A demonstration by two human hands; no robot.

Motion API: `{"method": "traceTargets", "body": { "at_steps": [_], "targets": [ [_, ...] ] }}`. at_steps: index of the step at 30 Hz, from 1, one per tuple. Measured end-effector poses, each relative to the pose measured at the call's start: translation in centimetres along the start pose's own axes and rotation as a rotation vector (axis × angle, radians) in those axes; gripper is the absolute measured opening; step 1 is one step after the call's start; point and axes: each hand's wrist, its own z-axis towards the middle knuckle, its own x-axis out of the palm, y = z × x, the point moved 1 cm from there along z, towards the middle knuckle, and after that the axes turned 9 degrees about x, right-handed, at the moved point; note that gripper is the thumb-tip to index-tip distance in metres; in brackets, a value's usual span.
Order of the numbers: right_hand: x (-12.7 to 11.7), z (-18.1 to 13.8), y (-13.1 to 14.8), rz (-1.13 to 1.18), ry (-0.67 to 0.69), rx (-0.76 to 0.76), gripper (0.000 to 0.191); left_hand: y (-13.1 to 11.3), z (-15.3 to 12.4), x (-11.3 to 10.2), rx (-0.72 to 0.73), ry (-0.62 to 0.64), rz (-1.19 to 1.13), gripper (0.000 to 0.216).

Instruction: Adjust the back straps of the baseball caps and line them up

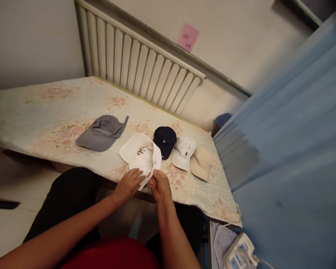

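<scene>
Between my hands, at the table's near edge, is a white baseball cap (137, 151) with dark letters on its front, its brim pointing up and left. My right hand (161, 185) pinches the cap's back strap. My left hand (129, 185) rests against the cap's near side with its fingers curled on the fabric. Just beyond the cap lies a navy cap (164, 140). To its right sit a white cap with a small dark emblem (183, 151) and a beige cap (202, 163). A grey cap (102, 132) with its strap sticking out lies apart on the left.
A floral cloth (42, 119) covers the table. Behind it stand a radiator (137, 61) and a wall with a pink note (188, 37). A blue curtain (294, 149) hangs along the right side. A power strip (238, 252) with cords sits at the lower right.
</scene>
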Motion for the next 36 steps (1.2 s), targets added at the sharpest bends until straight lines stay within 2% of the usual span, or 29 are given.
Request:
{"method": "traceTargets", "body": {
  "at_steps": [3, 7, 8, 13, 18, 21, 25, 27, 29, 32, 36],
  "targets": [
    [-0.2, -0.2, 0.3, -0.006, 0.006, -0.002, 0.028, -0.1, 1.1, -0.1, -0.040, 0.007, -0.066, 0.027],
    [-0.6, -0.5, 1.3, -0.038, -0.022, -0.090, 0.062, 0.2, 2.3, -1.5, -0.186, 0.005, -0.217, 0.026],
    [-0.6, -0.6, 1.6, -0.052, -0.013, -0.111, 0.065, 0.4, 2.6, -2.0, -0.230, -0.008, -0.257, 0.025],
    [-0.3, -1.0, 3.2, -0.121, 0.082, -0.090, 0.039, 0.8, 4.6, -5.3, -0.328, -0.019, -0.423, 0.024],
    [0.2, -2.1, 4.5, -0.279, 0.050, -0.153, 0.031, -0.2, 6.3, -9.0, -0.379, 0.030, -0.599, 0.025],
    [0.6, -3.2, 5.2, -0.528, -0.097, -0.305, 0.021, -0.9, 6.8, -10.3, -0.366, 0.067, -0.664, 0.024],
    [1.1, -4.9, 6.3, -0.962, -0.319, -0.740, 0.015, -1.1, 7.0, -10.9, -0.391, 0.117, -0.726, 0.023],
    [1.3, -5.4, 6.8, -1.081, -0.360, -0.939, 0.016, -1.0, 7.0, -10.8, -0.390, 0.132, -0.763, 0.024],
    [1.6, -5.7, 7.3, -1.089, -0.316, -1.045, 0.016, -0.9, 7.0, -10.8, -0.388, 0.139, -0.795, 0.026],
    [2.2, -5.5, 7.6, -1.006, -0.167, -0.988, 0.019, -1.1, 7.4, -10.9, -0.378, 0.130, -0.824, 0.026],
    [2.9, -4.5, 7.3, -0.892, -0.071, -0.696, 0.018, -1.8, 7.9, -11.2, -0.361, 0.127, -0.819, 0.023]
  ]
}}
